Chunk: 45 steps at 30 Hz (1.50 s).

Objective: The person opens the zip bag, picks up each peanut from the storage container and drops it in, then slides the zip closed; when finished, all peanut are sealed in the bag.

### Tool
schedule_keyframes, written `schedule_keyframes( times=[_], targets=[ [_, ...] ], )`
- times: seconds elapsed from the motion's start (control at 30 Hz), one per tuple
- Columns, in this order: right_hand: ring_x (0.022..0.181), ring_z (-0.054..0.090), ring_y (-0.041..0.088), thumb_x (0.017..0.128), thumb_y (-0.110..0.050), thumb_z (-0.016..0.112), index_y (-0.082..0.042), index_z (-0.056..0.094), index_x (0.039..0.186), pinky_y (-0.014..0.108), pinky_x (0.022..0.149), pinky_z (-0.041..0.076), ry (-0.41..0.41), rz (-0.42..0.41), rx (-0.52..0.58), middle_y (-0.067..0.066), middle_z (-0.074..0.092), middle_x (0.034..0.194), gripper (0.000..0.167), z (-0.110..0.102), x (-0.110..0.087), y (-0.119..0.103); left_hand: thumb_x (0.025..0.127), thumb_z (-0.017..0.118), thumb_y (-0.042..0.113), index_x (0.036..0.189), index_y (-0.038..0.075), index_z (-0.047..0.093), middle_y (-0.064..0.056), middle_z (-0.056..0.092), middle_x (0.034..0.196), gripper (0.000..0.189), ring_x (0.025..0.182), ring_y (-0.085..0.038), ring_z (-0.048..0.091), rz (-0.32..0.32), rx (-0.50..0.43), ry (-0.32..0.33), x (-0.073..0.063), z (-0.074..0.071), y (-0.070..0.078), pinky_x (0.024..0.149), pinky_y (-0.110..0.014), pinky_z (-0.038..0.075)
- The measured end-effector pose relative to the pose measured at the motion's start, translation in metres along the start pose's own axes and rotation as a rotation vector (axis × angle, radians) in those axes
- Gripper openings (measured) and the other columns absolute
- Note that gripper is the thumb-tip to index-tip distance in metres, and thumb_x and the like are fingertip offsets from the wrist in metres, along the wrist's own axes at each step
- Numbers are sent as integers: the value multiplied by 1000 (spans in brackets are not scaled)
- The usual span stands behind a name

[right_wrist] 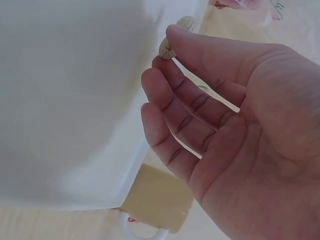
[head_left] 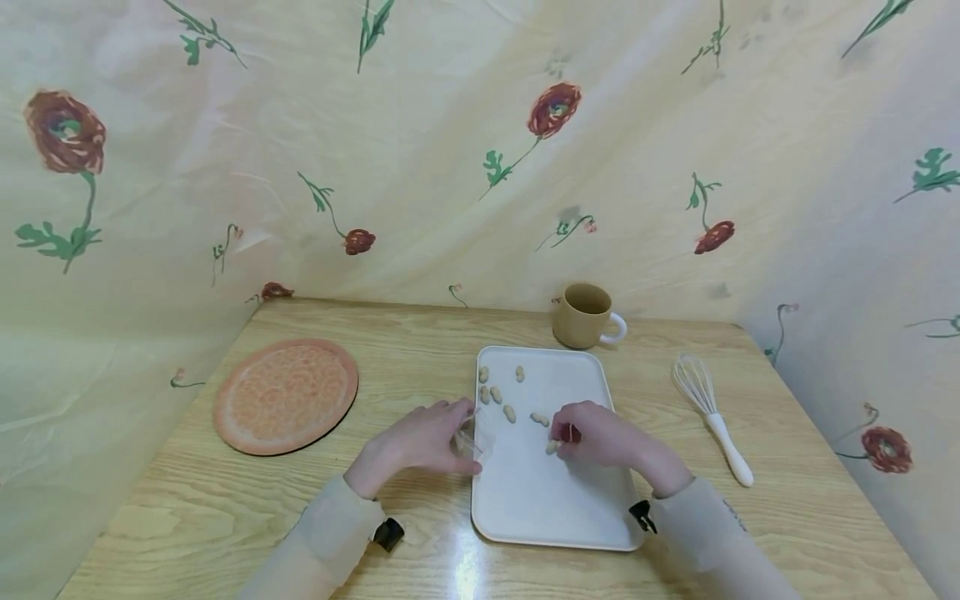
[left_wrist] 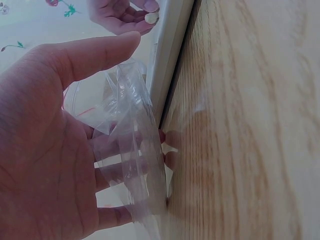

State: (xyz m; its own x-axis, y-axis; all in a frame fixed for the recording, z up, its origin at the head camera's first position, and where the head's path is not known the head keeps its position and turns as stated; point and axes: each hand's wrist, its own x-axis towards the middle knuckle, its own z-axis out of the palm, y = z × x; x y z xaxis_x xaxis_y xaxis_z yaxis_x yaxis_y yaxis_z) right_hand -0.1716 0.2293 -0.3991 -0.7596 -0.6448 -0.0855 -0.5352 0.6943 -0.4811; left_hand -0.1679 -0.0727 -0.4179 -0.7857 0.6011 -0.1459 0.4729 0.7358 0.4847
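Note:
My right hand (head_left: 600,435) is over the right half of a white rectangular tray (head_left: 540,508), pinching a peanut in its shell (right_wrist: 167,49) between thumb and index finger. The thumb hides that peanut's middle. Several more unshelled peanuts, one of them (head_left: 509,413) near the middle, lie scattered over the tray's far half. At the tray's left edge, my left hand (head_left: 429,437) rests beside a crumpled clear plastic bag (left_wrist: 132,115). Its thumb stands apart from the fingers, and the bag lies across those fingers in the left wrist view.
Behind the tray stands a tan mug (head_left: 582,318) with a white handle. A white whisk (head_left: 716,421) lies on the wooden table (head_left: 420,525) to the right. On the left is a round orange-pink mat (head_left: 288,396). Flower-printed cloth (head_left: 420,167) hangs behind the table.

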Motion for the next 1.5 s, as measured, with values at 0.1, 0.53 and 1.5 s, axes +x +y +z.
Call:
schedule_keyframes(
  times=[0.1, 0.53, 1.5],
  targets=[
    [73, 56, 17, 86, 2, 73, -8, 69, 91, 26, 66, 47, 21, -35, -5, -6, 59, 78, 12, -4, 1, -4, 81, 73, 56, 148, 10, 40, -6, 58, 137, 87, 125, -27, 52, 2, 1, 0, 0, 0, 0, 104, -54, 38],
    [73, 56, 12, 88, -3, 73, -10, 68, 91, 29, 67, 50, 81, -95, 43, -8, 61, 80, 9, -5, 21, -23, 81, 74, 56, 147, 9, 41, -7, 58, 137, 87, 122, -27, 54, 9, 0, -2, 1, 0, -1, 103, -54, 40],
    [81, 57, 8, 90, -3, 73, -7, 71, 102, 25, 72, 50, 100, -169, 25, -3, 65, 94, 13, 18, 48, -65, 82, 74, 56, 145, 10, 42, -8, 59, 134, 85, 113, -26, 57, 38, -3, 9, 2, -1, -1, 93, -50, 47]
  ],
)
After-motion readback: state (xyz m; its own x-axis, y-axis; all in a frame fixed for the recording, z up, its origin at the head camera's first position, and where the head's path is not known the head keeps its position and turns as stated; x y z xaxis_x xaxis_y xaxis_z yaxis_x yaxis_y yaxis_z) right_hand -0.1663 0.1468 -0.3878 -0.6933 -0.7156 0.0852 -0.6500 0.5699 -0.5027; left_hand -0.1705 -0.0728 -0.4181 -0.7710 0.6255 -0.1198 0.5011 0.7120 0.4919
